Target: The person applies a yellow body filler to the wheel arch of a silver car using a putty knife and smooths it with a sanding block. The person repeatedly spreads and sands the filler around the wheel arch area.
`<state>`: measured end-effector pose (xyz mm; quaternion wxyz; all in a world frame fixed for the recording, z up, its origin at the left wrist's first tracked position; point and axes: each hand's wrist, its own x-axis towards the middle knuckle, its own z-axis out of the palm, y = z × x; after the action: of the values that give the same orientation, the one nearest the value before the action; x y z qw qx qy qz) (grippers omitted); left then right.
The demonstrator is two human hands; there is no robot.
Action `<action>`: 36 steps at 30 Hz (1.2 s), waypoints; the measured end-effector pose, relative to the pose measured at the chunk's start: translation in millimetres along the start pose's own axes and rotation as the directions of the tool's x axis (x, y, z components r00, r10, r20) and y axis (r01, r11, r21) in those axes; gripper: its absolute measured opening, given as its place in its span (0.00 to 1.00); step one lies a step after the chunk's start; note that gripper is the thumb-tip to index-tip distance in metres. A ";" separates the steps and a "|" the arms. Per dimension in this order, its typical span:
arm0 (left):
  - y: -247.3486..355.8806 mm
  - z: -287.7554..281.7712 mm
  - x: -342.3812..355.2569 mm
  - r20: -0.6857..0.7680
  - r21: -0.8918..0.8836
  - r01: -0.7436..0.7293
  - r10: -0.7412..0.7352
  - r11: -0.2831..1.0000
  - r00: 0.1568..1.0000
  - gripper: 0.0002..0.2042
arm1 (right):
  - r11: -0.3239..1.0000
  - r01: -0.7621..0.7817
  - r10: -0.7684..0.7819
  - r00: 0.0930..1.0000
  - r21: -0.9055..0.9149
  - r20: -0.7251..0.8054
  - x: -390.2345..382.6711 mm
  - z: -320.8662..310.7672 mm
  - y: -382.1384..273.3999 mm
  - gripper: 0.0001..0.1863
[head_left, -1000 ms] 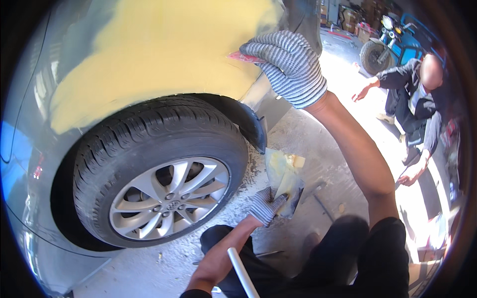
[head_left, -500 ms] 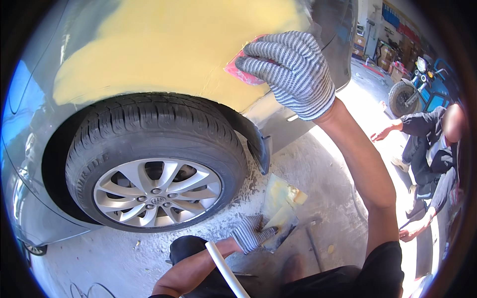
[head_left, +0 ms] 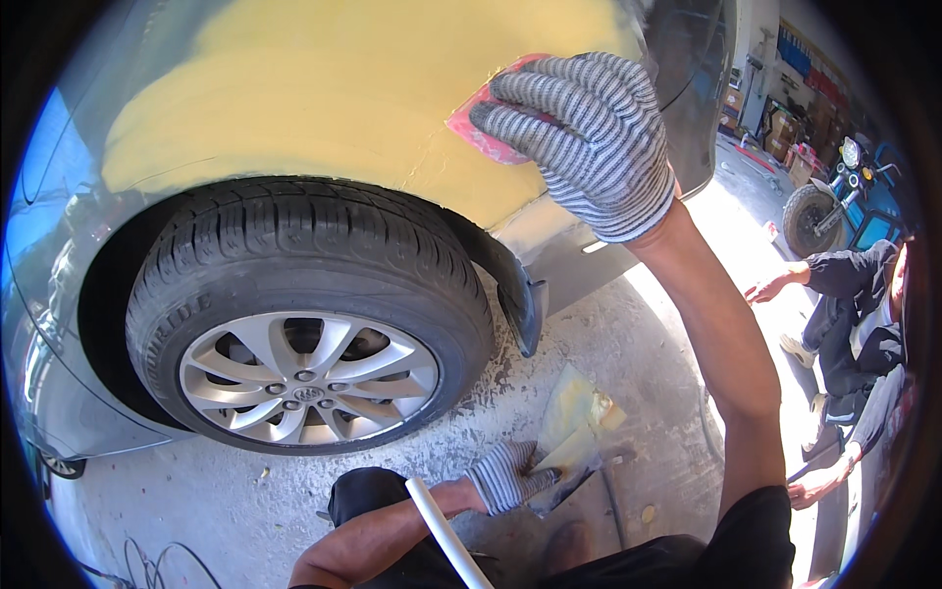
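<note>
My right hand point(head_left: 599, 142), in a grey-and-white striped knit glove, is closed on a pink-red flat spreader point(head_left: 488, 137). The spreader lies against the yellow filler point(head_left: 314, 108) coating the grey car's body panel above the wheel arch. Low in front of me, my left hand point(head_left: 507, 478) wears a matching glove. Its fingers grip the near end of a filler board point(head_left: 569, 401), a thin pale sheet smeared with yellow paste. A thicker lump of paste point(head_left: 608, 410) sits at the board's far right edge.
The car's wheel point(head_left: 309, 383) fills the left middle, with a black mud flap point(head_left: 525, 314) behind it. A white tube point(head_left: 446, 535) crosses my left forearm. On the right, a seated person point(head_left: 849, 344) is near a motorbike point(head_left: 824, 211). A cable point(head_left: 162, 564) lies lower left.
The whole view has shifted slightly. My right hand and the spreader appear a little higher on the panel; my left hand with the board appears slightly lower and further right.
</note>
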<state>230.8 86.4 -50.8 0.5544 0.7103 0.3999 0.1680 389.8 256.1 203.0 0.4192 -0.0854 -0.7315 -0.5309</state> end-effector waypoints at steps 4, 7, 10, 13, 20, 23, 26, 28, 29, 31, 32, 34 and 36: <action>-2.1 -1.4 1.5 0.020 0.024 0.008 -0.009 1.000 1.000 0.18 | 0.999 -0.014 0.015 1.000 -0.052 0.017 -2.0 1.2 -4.0 0.17; -4.5 -3.2 3.1 0.046 0.057 0.025 -0.028 0.998 0.999 0.18 | 0.997 -0.022 0.024 0.999 -0.077 0.027 -4.6 1.2 -6.3 0.17; -13.8 0.2 3.3 0.044 -0.035 0.000 0.002 0.999 0.999 0.18 | 0.995 -0.025 0.029 0.999 -0.099 0.045 -5.6 -1.6 -8.4 0.16; -15.7 0.7 3.4 0.041 -0.042 0.001 0.001 0.999 0.999 0.18 | 0.993 -0.042 0.048 0.997 -0.113 0.056 -7.6 -4.4 -11.9 0.16; 3.8 -7.0 0.5 0.055 0.048 -0.013 0.011 0.999 0.998 0.19 | 0.989 -0.082 0.090 0.994 -0.127 0.056 -19.7 -4.4 -14.8 0.17; -0.7 -4.5 1.2 0.045 0.003 -0.019 0.019 1.000 0.999 0.19 | 0.987 -0.076 0.084 0.995 -0.142 0.053 -21.8 -5.5 -14.6 0.17; -2.7 -2.8 0.5 0.032 -0.042 -0.019 0.020 0.999 0.999 0.19 | 0.985 -0.083 0.096 0.993 -0.152 0.076 -25.7 -6.9 -16.5 0.17; -1.4 -3.6 -0.1 0.033 -0.048 -0.013 0.014 0.999 0.999 0.18 | 0.983 -0.094 0.108 0.990 -0.155 0.090 -28.8 -7.6 -18.6 0.18; 0.6 -4.9 0.1 0.038 -0.039 -0.007 0.008 0.999 0.999 0.18 | 0.983 -0.097 0.112 0.989 -0.158 0.092 -30.2 -8.1 -19.4 0.18; 0.6 -5.7 0.4 0.043 -0.027 -0.005 0.006 1.000 0.999 0.18 | 0.982 -0.107 0.123 0.988 -0.157 0.097 -33.3 -7.6 -21.3 0.18; -0.2 -5.8 0.6 0.045 -0.024 -0.009 0.010 1.000 0.999 0.18 | 0.981 -0.114 0.130 0.986 -0.155 0.100 -35.2 -7.0 -22.3 0.17; -1.3 -5.2 1.1 0.043 -0.024 -0.017 0.018 1.000 0.999 0.18 | 0.980 -0.129 0.146 0.984 -0.155 0.102 -40.2 -6.5 -23.2 0.17; -2.4 -4.2 1.2 0.033 -0.033 -0.027 0.029 0.999 0.999 0.18 | 0.978 -0.141 0.157 0.982 -0.157 0.100 -44.4 -6.5 -23.6 0.17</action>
<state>227.7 90.2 -51.9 0.5699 0.7095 0.3779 0.1703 407.8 254.9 155.7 0.4085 -0.2008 -0.7039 -0.5453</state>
